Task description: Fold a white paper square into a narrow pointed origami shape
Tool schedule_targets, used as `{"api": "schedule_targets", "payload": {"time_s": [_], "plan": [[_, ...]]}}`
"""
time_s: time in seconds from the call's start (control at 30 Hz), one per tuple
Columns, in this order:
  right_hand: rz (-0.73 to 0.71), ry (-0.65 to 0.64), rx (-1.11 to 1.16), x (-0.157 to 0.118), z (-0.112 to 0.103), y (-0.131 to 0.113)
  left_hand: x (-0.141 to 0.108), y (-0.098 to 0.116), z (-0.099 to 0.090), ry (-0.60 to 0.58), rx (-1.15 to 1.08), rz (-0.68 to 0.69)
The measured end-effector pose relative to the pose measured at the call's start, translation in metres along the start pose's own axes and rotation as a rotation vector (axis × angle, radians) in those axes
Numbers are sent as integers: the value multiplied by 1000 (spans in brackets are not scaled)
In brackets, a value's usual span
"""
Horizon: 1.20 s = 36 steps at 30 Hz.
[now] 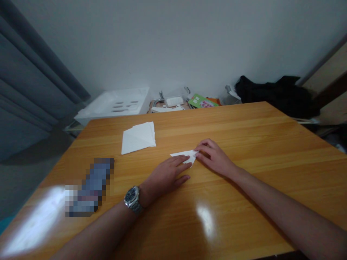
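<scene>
A: Largest first. What is carrying the items?
B: A glossy wood-grain table (257, 137). Beyond its far right corner, a heap of black fabric (273, 94) is lying; beyond its far left corner, a slotted white tray (111, 101) is sitting.
A: Next size down?
B: A stack of white sheets (139, 137), lying near the far left corner, its edges not quite lining up.
A: Hands?
B: The left hand (168, 175) is reaching in from the near edge, palm down, fingers extended and resting on a folded paper, not clenching. The right hand (215, 157) is curling, thumb and fingertips touching the paper's right end. Whether they are pinching it, I cannot tell.
A: And along the left edge?
B: A dark oblong object (93, 184) is lying there; pixelation is hiding its details.
A: Smallest items?
B: The folded paper (192, 156), lying around the table's middle, well in from every edge, its narrow end pointing toward the left edge. Last, a metal-banded watch (131, 195) is circling the left wrist.
</scene>
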State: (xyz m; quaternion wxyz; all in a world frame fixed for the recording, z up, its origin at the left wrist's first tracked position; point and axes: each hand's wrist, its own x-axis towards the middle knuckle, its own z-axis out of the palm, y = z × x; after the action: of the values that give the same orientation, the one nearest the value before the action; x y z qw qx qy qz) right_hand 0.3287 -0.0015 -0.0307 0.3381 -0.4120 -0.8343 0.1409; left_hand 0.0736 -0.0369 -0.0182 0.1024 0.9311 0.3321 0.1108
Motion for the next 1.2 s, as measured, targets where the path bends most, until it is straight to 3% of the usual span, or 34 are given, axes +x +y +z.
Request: {"api": "schedule_targets", "payload": {"time_s": [0.1, 0.33, 0.47, 0.93, 1.2], "plan": [[-35, -90, -14, -2, -10, -3, -1, -1, -1, 1, -2, 5], [-177, -435, -72, -7, -27, -3, -1, -1, -3, -35, -20, 29], [-195, -520, -151, -7, -31, -3, -1, 0, -6, -50, -28, 22], [-233, -502, -297, -7, -29, -2, -1, -2, -2, -12, -44, 29], [-172, -434, -282, -8, -31, 8, -3, -2, -1, -4, -68, 19]]}}
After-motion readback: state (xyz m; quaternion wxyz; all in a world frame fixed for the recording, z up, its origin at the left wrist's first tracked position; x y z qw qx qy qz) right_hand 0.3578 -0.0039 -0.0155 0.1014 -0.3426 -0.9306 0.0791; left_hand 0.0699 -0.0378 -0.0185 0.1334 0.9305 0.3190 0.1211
